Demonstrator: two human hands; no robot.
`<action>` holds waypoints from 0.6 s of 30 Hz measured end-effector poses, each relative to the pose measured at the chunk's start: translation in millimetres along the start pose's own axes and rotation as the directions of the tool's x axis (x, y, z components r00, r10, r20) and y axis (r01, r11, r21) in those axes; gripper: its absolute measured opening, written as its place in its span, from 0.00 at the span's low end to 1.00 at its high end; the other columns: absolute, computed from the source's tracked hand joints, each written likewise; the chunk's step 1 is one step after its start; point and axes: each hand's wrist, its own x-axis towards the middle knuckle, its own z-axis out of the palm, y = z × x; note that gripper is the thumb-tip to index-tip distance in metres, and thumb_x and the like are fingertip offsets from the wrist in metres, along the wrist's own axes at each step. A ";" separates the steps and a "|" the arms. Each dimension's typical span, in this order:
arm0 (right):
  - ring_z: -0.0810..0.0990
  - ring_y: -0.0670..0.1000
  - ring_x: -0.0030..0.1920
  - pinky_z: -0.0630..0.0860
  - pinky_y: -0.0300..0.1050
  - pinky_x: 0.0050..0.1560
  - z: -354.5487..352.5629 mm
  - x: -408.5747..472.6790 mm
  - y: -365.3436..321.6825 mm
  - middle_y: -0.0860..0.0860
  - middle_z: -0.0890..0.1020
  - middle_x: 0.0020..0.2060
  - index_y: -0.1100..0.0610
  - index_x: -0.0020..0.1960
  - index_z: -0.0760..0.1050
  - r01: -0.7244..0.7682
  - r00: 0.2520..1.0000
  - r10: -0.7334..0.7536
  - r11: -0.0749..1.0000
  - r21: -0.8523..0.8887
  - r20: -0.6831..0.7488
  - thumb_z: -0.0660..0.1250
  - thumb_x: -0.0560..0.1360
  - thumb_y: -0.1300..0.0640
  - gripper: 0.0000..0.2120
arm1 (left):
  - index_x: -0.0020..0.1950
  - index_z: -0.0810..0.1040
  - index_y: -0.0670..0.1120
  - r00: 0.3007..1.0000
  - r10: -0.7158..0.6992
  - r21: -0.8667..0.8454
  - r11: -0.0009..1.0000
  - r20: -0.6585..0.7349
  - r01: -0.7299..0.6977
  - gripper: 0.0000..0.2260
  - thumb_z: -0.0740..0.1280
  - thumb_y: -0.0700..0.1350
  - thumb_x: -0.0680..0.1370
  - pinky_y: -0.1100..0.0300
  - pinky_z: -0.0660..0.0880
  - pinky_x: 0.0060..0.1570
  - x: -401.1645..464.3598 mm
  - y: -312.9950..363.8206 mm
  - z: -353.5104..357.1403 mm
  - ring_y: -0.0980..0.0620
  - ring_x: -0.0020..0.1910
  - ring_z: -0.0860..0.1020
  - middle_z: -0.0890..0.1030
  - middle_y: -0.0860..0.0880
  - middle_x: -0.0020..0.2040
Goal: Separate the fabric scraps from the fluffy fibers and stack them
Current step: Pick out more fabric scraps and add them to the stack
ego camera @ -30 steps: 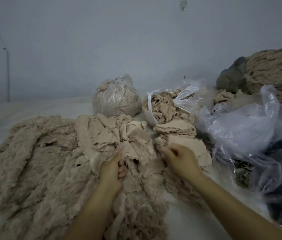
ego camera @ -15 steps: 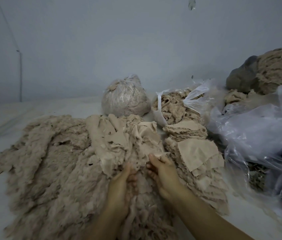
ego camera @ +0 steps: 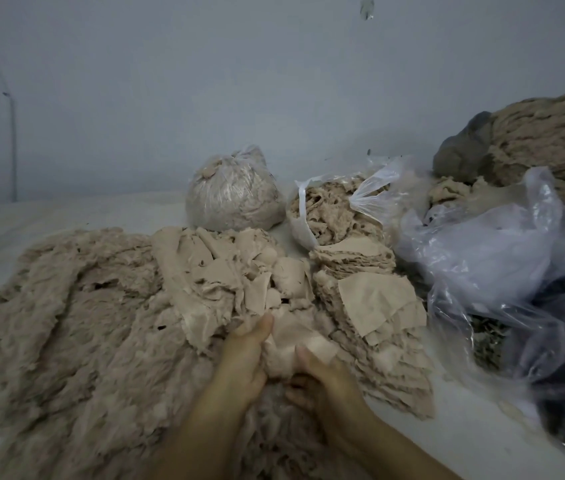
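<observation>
left hand [ego camera: 243, 355] and right hand [ego camera: 322, 370] both grip one fabric scrap [ego camera: 295, 341] | beside scrap stack [ego camera: 374, 306], to peel off fluffy fibers [ego camera: 76, 306]

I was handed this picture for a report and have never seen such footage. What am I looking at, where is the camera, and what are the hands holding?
There is no machine here. A person wears one camera on the head, looking forward and down, so both arms reach in from the bottom edge.

The left hand and the right hand meet in the middle and together grip a beige fabric scrap, lifting it out of the fluff.

On the pale surface lies a wide pile of fluffy fibers. Loose scraps lie on it, not yet sorted. To the right sits a stack of flat scraps, with a second stack behind it.

Further back stand a tied bag and an open bag, both holding beige material. Crumpled clear plastic bags lie at the right.
</observation>
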 end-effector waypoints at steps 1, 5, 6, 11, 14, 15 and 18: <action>0.84 0.52 0.42 0.79 0.42 0.36 1.0 3.8 -4.5 0.55 0.85 0.45 0.58 0.55 0.80 0.030 1.000 -0.030 1.000 -0.009 0.004 0.73 0.65 0.49 0.21 | 0.55 0.77 0.33 1.000 0.004 0.007 1.000 0.022 -0.004 0.10 0.62 0.39 0.79 0.50 0.81 0.44 -1.3 -1.7 -0.1 0.41 0.45 0.83 0.82 0.34 0.49; 0.85 0.54 0.46 0.80 0.40 0.40 5.2 17.6 -20.2 0.57 0.86 0.44 0.63 0.50 0.82 0.200 0.980 -0.201 0.974 -0.102 0.004 0.72 0.73 0.61 0.08 | 0.52 0.78 0.33 0.997 0.031 0.006 0.999 0.064 -0.032 0.10 0.61 0.38 0.79 0.56 0.81 0.38 -4.8 -5.5 2.7 0.44 0.43 0.84 0.84 0.36 0.45; 0.85 0.52 0.43 0.79 0.37 0.38 7.8 17.6 -20.6 0.55 0.86 0.40 0.61 0.46 0.82 0.229 0.973 -0.229 0.962 -0.147 0.017 0.70 0.74 0.63 0.03 | 0.51 0.78 0.33 0.998 0.038 -0.016 0.999 0.043 -0.037 0.09 0.62 0.38 0.79 0.58 0.81 0.36 -4.5 -5.9 3.4 0.45 0.41 0.84 0.84 0.37 0.43; 0.72 0.47 0.25 0.69 0.37 0.26 3.4 16.8 -0.8 0.49 0.75 0.23 0.54 0.27 0.73 0.204 0.974 -0.223 0.937 -0.284 -0.037 0.69 0.74 0.64 0.18 | 0.43 0.74 0.40 0.998 0.043 -0.379 0.924 -0.039 -0.054 0.11 0.57 0.39 0.82 0.54 0.79 0.45 11.6 11.0 -4.9 0.50 0.40 0.82 0.83 0.45 0.34; 0.72 0.47 0.24 0.70 0.40 0.30 -10.3 13.9 -2.0 0.48 0.74 0.21 0.62 0.34 0.75 0.195 0.972 -0.226 0.930 -0.310 -0.066 0.70 0.74 0.58 0.12 | 0.44 0.73 0.41 0.995 0.003 -0.338 0.940 -0.100 -0.037 0.08 0.58 0.40 0.81 0.56 0.78 0.44 16.5 22.4 -12.2 0.52 0.38 0.78 0.80 0.46 0.34; 0.72 0.48 0.24 0.70 0.41 0.30 -13.2 14.2 -4.3 0.50 0.74 0.22 0.67 0.39 0.73 0.208 0.970 -0.235 0.935 -0.287 -0.060 0.70 0.73 0.57 0.14 | 0.44 0.74 0.41 0.996 -0.024 -0.239 0.971 -0.087 0.003 0.08 0.61 0.43 0.81 0.56 0.78 0.39 13.9 20.4 -11.2 0.51 0.39 0.79 0.80 0.46 0.36; 0.72 0.48 0.26 0.70 0.39 0.29 -10.7 16.6 -13.7 0.52 0.74 0.26 0.64 0.43 0.71 0.259 0.948 -0.296 0.932 -0.253 -0.119 0.70 0.74 0.59 0.10 | 0.49 0.81 0.42 0.992 -0.118 0.139 0.984 0.035 0.112 0.16 0.69 0.55 0.73 0.55 0.78 0.36 0.0 2.4 -1.8 0.47 0.41 0.82 0.83 0.44 0.44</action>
